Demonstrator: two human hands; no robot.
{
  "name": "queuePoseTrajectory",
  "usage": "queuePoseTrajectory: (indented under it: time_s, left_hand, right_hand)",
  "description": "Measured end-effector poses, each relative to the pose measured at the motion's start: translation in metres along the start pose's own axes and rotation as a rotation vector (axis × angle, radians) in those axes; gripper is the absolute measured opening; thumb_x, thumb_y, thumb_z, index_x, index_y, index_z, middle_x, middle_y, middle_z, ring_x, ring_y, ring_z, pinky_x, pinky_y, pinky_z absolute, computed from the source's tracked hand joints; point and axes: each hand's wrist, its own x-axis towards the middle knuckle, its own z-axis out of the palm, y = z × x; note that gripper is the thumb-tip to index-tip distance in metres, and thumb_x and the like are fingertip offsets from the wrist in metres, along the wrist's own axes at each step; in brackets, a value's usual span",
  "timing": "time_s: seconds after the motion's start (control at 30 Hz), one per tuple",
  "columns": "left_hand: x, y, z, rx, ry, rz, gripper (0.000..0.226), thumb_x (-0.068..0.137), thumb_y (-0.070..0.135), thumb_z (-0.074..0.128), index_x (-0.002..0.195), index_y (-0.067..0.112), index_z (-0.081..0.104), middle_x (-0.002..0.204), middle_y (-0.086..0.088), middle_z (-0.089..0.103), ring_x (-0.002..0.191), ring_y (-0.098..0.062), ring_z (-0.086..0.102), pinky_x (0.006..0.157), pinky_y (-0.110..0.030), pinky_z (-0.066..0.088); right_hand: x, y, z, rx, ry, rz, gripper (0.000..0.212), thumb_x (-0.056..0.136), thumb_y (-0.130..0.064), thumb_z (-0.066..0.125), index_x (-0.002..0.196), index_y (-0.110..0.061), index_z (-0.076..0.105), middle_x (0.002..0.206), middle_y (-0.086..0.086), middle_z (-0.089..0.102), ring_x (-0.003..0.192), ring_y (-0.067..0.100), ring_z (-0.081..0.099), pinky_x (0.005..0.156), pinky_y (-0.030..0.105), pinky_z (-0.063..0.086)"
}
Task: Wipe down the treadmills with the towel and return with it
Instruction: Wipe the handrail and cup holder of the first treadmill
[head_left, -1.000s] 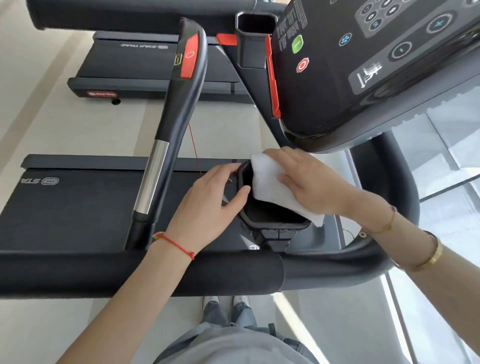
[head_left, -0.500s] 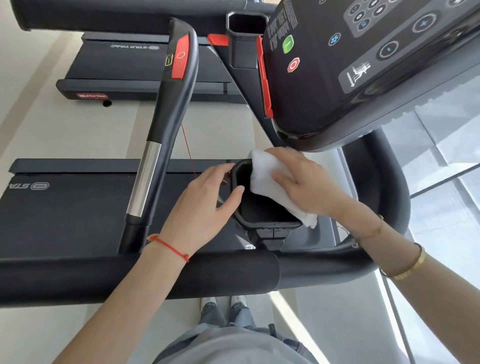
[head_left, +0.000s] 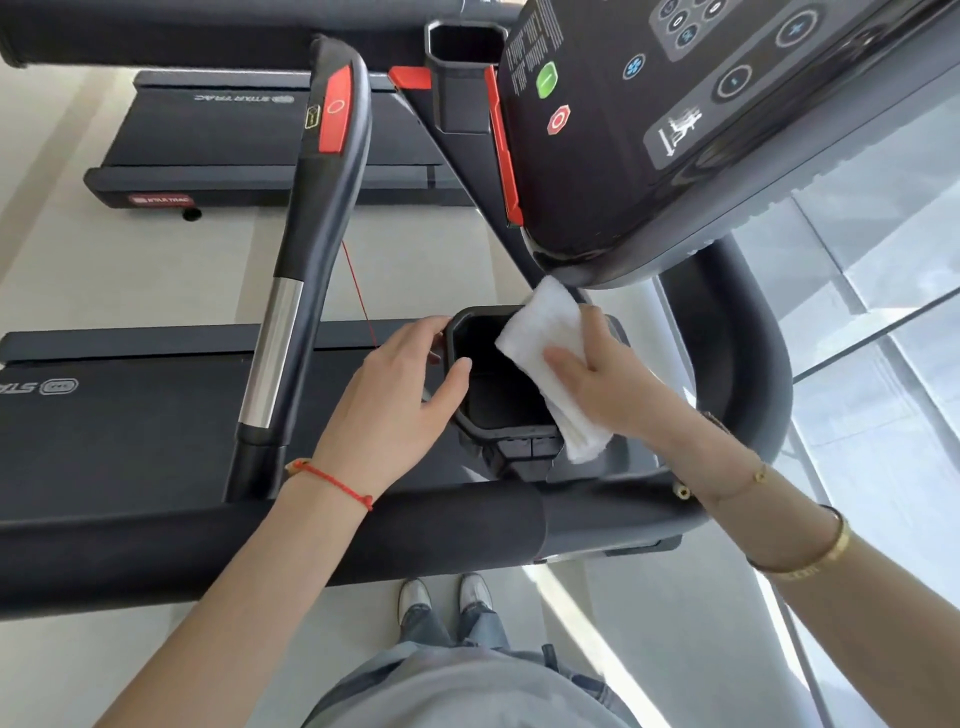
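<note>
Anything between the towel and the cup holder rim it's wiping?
Nothing visible. The right hand presses the white towel straight onto the right rim of the cup holder. The left hand grips the opposite rim, clear of the towel.

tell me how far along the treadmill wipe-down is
Nothing shows as finished. In hand: right hand presses the towel on the cup holder rim, left hand bracing it. Left: the console, handrail, second treadmill, then returning.

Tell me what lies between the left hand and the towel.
In the head view, only the open, dark hollow of the black cup holder separates the left hand from the white towel pressed by the right hand.
</note>
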Motion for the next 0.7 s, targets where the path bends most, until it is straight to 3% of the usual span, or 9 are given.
queuePoseTrajectory:
  time_s: [0.03,0.13,0.2,0.27,0.37,0.47,0.57,0.63,0.7]
  left_hand:
    - [0.0,0.0,0.0,-0.002,0.003,-0.001,0.047,0.094,0.044,0.044,0.135,0.022,0.049,0.117,0.007,0.06,0.106,-0.01,0.057,0.094,-0.036,0.05]
    - [0.0,0.0,0.002,-0.001,0.016,0.008,0.044,0.094,0.042,0.045,0.133,0.022,0.05,0.115,0.008,0.061,0.102,-0.009,0.058,0.092,-0.035,0.051]
    - [0.0,0.0,0.003,-0.007,0.028,0.01,0.042,0.094,0.04,0.047,0.131,0.022,0.051,0.113,0.008,0.062,0.096,-0.011,0.06,0.088,-0.037,0.052]
    - [0.0,0.0,0.003,-0.01,0.035,0.01,0.041,0.093,0.04,0.048,0.13,0.021,0.052,0.112,0.007,0.062,0.094,-0.012,0.06,0.087,-0.038,0.052]
    - [0.0,0.0,0.003,-0.011,0.035,0.012,0.043,0.093,0.041,0.047,0.131,0.021,0.051,0.115,0.007,0.062,0.099,-0.013,0.06,0.089,-0.039,0.052]
    - [-0.001,0.0,0.001,-0.01,0.03,0.009,0.044,0.093,0.043,0.046,0.132,0.023,0.051,0.114,0.008,0.062,0.095,-0.012,0.061,0.087,-0.04,0.053]
    - [-0.001,0.0,0.001,-0.012,0.036,0.007,0.041,0.094,0.041,0.046,0.131,0.025,0.051,0.111,0.01,0.061,0.097,-0.009,0.06,0.087,-0.039,0.054]
    - [-0.001,0.001,0.001,-0.012,0.037,0.006,0.04,0.094,0.041,0.047,0.13,0.025,0.051,0.11,0.01,0.061,0.097,-0.008,0.059,0.087,-0.038,0.054]
    - [0.0,0.001,0.001,-0.014,0.035,0.003,0.04,0.094,0.04,0.047,0.131,0.026,0.051,0.111,0.011,0.061,0.099,-0.008,0.059,0.088,-0.037,0.054]
  right_hand:
    - [-0.009,0.004,0.004,0.006,0.022,0.015,0.015,0.1,-0.022,0.046,0.102,-0.012,0.035,0.065,-0.002,0.045,0.051,-0.004,0.052,0.044,0.014,0.035]
    - [-0.025,0.013,0.016,0.025,0.06,0.047,0.032,0.099,-0.023,0.048,0.076,-0.024,0.025,0.056,-0.005,0.036,0.039,0.001,0.044,0.041,0.014,0.034]
    - [-0.017,0.009,0.014,-0.043,0.05,0.051,0.025,0.099,-0.024,0.047,0.085,-0.016,0.029,0.058,-0.002,0.038,0.047,0.007,0.039,0.042,0.018,0.031]
    - [-0.002,-0.003,0.004,-0.106,0.008,0.024,0.02,0.101,-0.022,0.044,0.108,-0.007,0.034,0.067,0.002,0.044,0.059,0.014,0.043,0.048,0.017,0.03]
    - [0.009,-0.013,-0.007,-0.075,-0.039,-0.028,0.045,0.101,-0.018,0.043,0.14,-0.005,0.024,0.084,-0.001,0.047,0.081,0.018,0.047,0.068,0.026,0.032]
    - [-0.009,-0.006,0.002,-0.074,0.026,-0.058,0.041,0.099,-0.012,0.045,0.134,0.0,0.028,0.082,-0.005,0.038,0.066,0.011,0.042,0.055,0.015,0.034]
    - [-0.02,0.003,0.013,-0.036,0.083,-0.058,0.029,0.097,-0.007,0.046,0.122,-0.002,0.033,0.085,-0.004,0.035,0.064,0.009,0.039,0.055,0.007,0.035]
    - [-0.012,-0.001,0.011,-0.085,0.089,-0.098,0.032,0.097,-0.008,0.046,0.126,-0.002,0.032,0.096,0.001,0.041,0.067,0.013,0.042,0.055,0.012,0.035]
    - [0.003,-0.006,0.005,-0.177,0.057,-0.145,0.045,0.099,-0.01,0.044,0.14,-0.005,0.027,0.125,0.008,0.043,0.085,0.022,0.052,0.065,0.023,0.036]
